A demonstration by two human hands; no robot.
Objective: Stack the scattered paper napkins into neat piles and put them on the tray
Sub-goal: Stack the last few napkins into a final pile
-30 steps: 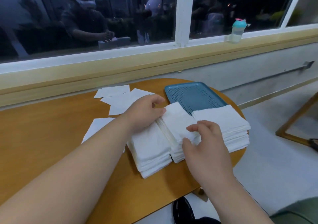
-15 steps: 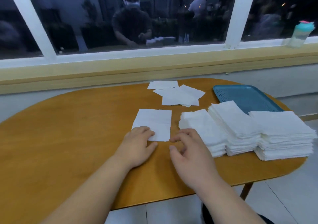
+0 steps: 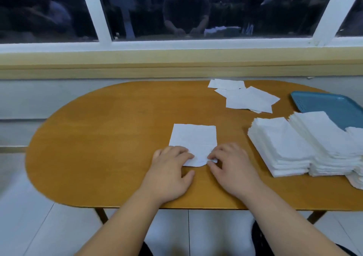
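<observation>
A single white napkin (image 3: 193,139) lies flat in the middle of the wooden table (image 3: 98,147). My left hand (image 3: 169,173) rests its fingertips on the napkin's near left corner, thumb apart on the wood. My right hand (image 3: 233,169) pinches the near right corner between thumb and curled fingers, and that edge is slightly lifted and crumpled. Three tall napkin piles (image 3: 280,147) stand side by side on the table to the right, next to the teal tray (image 3: 324,102), which shows nothing on its visible part. Several loose napkins (image 3: 245,98) overlap at the far side.
The table's rounded left end and near edge border white floor tiles. A yellow ledge and a window run behind the table. The piles reach past the frame's right edge, partly hiding the tray's near side.
My hands left the piles and moved left to the single napkin. My right hand, beside it half a second ago, now pinches its near corner; the view turned left.
</observation>
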